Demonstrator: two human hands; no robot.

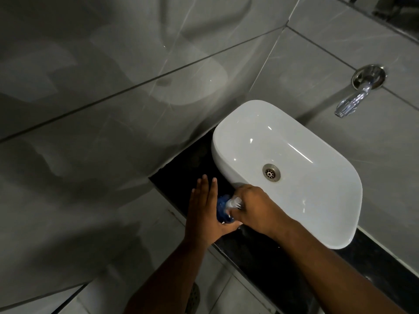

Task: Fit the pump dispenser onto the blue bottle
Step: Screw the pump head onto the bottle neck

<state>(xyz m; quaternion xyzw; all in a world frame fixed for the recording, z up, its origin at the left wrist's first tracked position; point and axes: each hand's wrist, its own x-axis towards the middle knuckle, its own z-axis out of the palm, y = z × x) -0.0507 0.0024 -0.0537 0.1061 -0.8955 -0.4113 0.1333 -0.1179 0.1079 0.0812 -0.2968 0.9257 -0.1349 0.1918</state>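
My left hand (205,209) is spread flat, fingers straight and together, its palm pressed against the side of the blue bottle (223,209). The bottle stands on the dark table (181,168), just beside the near left corner of the white wash basin (317,200). Only a small patch of blue shows between my two hands.

My right hand (256,206) is curled tight around the clear pump dispenser (234,203), which sits at the top of the bottle. The pump's pale neck pokes out from my fist towards the left. I cannot tell whether it is seated all the way on the bottle's neck, since my fingers cover the join.

The basin has a metal drain (271,172) in the middle of its bowl. A chrome tap (353,98) comes out of the grey tiled wall (113,87) above and to the right of the basin, well apart from my hands.
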